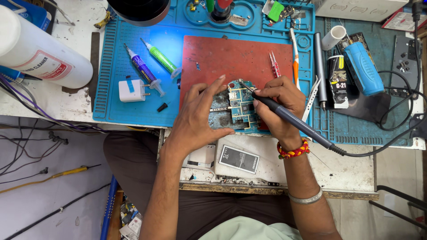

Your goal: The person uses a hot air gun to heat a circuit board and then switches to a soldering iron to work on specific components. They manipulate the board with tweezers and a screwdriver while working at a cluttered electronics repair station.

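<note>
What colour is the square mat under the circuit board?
The square mat is red, seen in the head view, lying on a blue work mat.

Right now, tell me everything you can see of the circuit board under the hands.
The circuit board is blue-green, crowded with small metal shields and chips, with a duller grey section on its left. It lies flat on the red mat over the blue work mat. The left hand pins it by thumb and fingers at its left edge. The right hand holds a dark soldering iron whose tip meets the board's top edge.
</note>
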